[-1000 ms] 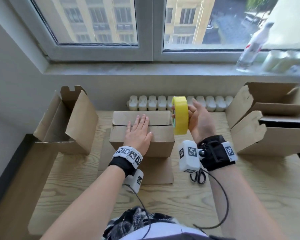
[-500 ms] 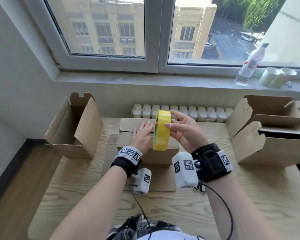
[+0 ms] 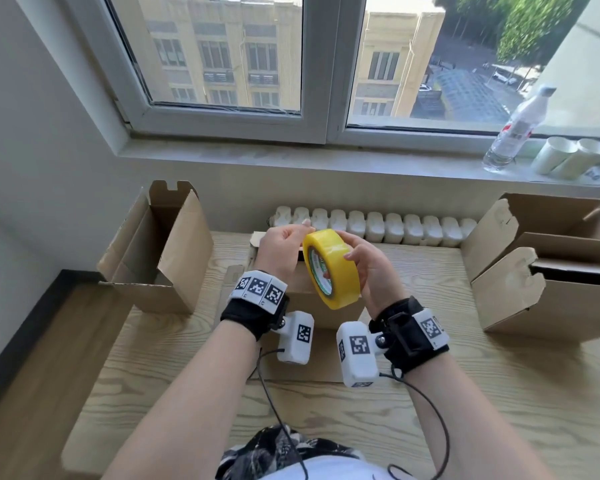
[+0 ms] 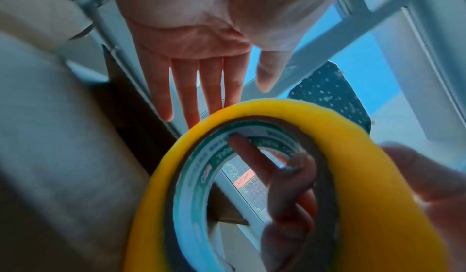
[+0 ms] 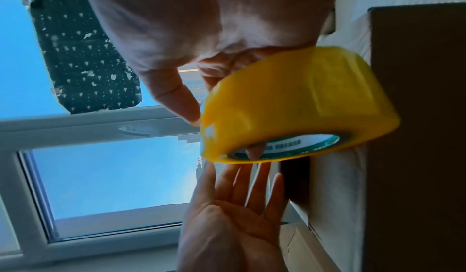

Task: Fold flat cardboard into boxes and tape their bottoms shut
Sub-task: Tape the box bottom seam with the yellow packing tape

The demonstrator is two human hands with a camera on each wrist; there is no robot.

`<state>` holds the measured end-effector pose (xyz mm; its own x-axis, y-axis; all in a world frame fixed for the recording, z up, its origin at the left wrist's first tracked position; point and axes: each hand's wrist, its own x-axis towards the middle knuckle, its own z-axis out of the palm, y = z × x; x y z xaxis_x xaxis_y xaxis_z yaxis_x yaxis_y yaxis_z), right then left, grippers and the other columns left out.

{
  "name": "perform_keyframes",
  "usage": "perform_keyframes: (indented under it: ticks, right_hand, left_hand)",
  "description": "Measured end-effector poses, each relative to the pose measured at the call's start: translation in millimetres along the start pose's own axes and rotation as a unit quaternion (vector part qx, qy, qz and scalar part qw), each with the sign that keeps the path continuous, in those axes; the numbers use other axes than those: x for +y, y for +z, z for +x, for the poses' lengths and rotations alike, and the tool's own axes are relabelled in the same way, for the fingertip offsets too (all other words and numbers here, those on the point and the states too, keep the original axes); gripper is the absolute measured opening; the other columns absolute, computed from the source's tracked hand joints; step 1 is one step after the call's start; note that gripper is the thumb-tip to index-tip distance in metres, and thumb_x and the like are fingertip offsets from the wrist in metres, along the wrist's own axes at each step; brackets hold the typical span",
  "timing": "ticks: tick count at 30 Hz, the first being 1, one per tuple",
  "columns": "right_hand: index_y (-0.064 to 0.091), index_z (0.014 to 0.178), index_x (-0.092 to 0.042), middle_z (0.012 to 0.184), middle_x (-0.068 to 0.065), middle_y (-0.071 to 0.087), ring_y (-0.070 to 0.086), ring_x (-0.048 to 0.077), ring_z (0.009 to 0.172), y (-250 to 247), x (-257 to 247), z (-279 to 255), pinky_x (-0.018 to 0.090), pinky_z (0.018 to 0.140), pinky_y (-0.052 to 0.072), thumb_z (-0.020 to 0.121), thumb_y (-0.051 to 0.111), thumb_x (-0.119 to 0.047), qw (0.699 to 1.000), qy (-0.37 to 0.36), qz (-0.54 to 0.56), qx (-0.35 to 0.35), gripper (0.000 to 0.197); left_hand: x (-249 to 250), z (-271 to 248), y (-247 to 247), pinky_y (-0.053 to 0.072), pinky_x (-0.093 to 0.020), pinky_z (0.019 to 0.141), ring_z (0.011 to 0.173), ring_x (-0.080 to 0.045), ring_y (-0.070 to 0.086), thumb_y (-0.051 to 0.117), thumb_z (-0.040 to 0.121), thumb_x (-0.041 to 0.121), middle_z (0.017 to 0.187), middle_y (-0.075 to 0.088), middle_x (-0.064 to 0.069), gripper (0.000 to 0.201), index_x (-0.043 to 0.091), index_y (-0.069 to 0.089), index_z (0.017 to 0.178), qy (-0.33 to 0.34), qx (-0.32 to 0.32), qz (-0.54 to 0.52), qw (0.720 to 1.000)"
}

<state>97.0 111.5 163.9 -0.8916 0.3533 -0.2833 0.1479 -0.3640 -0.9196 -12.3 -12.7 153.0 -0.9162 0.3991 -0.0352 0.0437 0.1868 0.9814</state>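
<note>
the right hand (image 3: 371, 271) grips the yellow tape roll (image 3: 331, 268), with the left hand's (image 3: 281, 251) straight, relaxed fingers beside it.

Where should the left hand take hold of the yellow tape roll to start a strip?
Probably at the outer yellow band, from the roll's left. The right hand already holds the tape roll through its core, so only the band is free, beside the left hand.
</note>
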Motion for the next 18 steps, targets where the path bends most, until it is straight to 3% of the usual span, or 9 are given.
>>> perform_keyframes:
  ticks: [2,4,6,9,11,14,18]
  right_hand:
    - [0.071,0.116,-0.024,0.127,0.018,0.061,0.062,0.038,0.111,0,-1,3,0.051,0.089,0.053,0.066,0.052,-0.021,1.0,-0.007,-0.023,0.004,0.054]
    - [0.073,0.113,-0.025,0.128,0.02,0.06,0.061,0.039,0.112,1,-2,4,0.054,0.093,0.051,0.064,0.052,-0.023,0.999,-0.01,-0.036,0.007,0.053]
    - [0.073,0.112,-0.027,0.129,0.019,0.058,0.059,0.038,0.115,1,-3,4,0.055,0.096,0.05,0.059,0.055,-0.03,0.998,-0.015,-0.055,0.02,0.056]
    - [0.074,0.109,-0.03,0.127,0.014,0.06,0.056,0.036,0.117,1,-4,3,0.056,0.1,0.047,0.057,0.054,-0.035,0.996,-0.023,-0.077,0.033,0.056]
    - [0.076,0.104,-0.029,0.121,0.013,0.064,0.058,0.035,0.113,3,-5,2,0.052,0.096,0.049,0.063,0.054,-0.029,0.996,-0.031,-0.079,0.032,0.047]
    - [0.075,0.101,-0.027,0.112,0.014,0.069,0.065,0.032,0.102,5,-5,2,0.041,0.083,0.054,0.07,0.063,-0.025,0.995,-0.055,-0.074,0.029,0.033]
    - [0.072,0.109,-0.02,0.104,0.009,0.072,0.069,0.021,0.089,3,-4,2,0.03,0.07,0.056,0.07,0.068,-0.023,0.994,-0.074,-0.071,0.027,0.04]
  left_hand:
    - [2,3,-3,0.054,-0.032,0.08,0.087,-0.02,0.069,0.06,0.096,0.033,0.085,0.075,-0.004,0.028,0.014,0.077,0.085,0.037,0.005,0.061,0.997]
    - [0,8,-5,0.054,-0.029,0.079,0.085,-0.016,0.07,0.067,0.09,0.036,0.084,0.075,0.001,0.022,0.019,0.078,0.082,0.011,0.005,0.07,0.997]
    - [-2,14,-7,0.057,-0.033,0.08,0.087,-0.024,0.072,0.069,0.086,0.034,0.082,0.076,-0.003,0.022,0.019,0.078,0.074,-0.042,0.007,0.034,0.999]
    - [2,17,-11,0.059,-0.037,0.082,0.085,-0.032,0.072,0.073,0.086,0.011,0.078,0.073,-0.014,0.018,0.011,0.075,0.068,-0.091,0.016,-0.017,0.996]
    - [0,18,-14,0.06,-0.036,0.081,0.081,-0.029,0.072,0.078,0.082,0.01,0.075,0.073,-0.014,0.015,0.008,0.074,0.068,-0.102,0.019,0.003,0.995]
    - [-1,16,-15,0.06,-0.044,0.082,0.079,-0.027,0.073,0.081,0.079,0.024,0.072,0.074,-0.01,0.017,0.012,0.076,0.068,-0.092,0.033,0.052,0.994]
    - [8,9,-13,0.058,-0.037,0.081,0.081,-0.017,0.071,0.077,0.081,0.034,0.073,0.074,0.001,0.017,0.019,0.078,0.072,-0.038,0.078,0.161,0.983]
